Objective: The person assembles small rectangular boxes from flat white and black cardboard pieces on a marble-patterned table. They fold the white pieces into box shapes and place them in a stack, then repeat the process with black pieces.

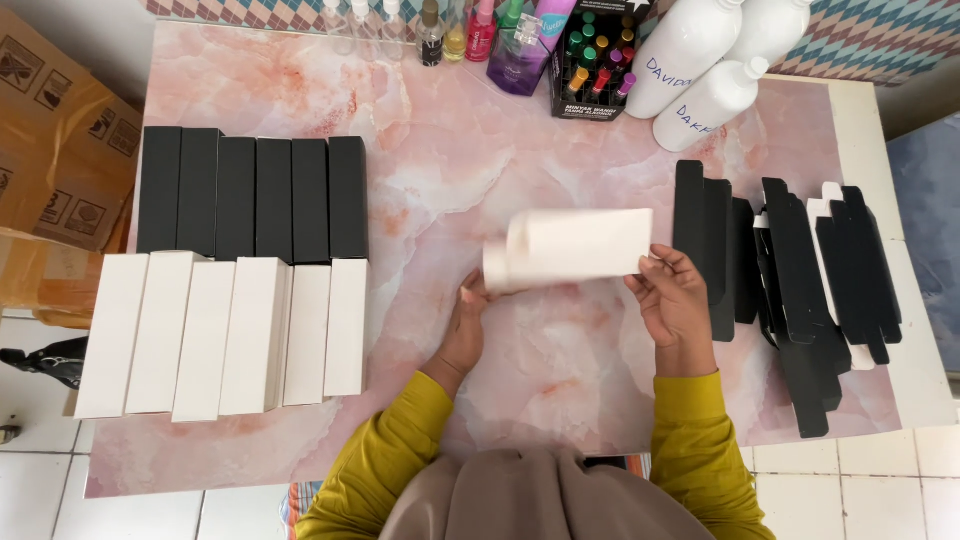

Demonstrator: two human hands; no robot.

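I hold a white cardboard box point(575, 245) lying sideways above the pink marble tabletop point(450, 150). My left hand point(468, 325) grips its left end, where a flap looks folded. Fingers of my right hand point(672, 300) pinch its right end. On the left of the table lie a row of several closed black boxes point(252, 197) and, in front of them, a row of several closed white boxes point(225, 335). To the right of my right hand sits a heap of flat, unfolded black box blanks point(790, 270).
Small perfume bottles point(480, 30), a black display box of coloured roll-on vials point(595, 55) and three white plastic bottles point(700, 65) line the far edge. Brown cartons point(50, 140) stand off the table's left side. White floor tiles show around the table.
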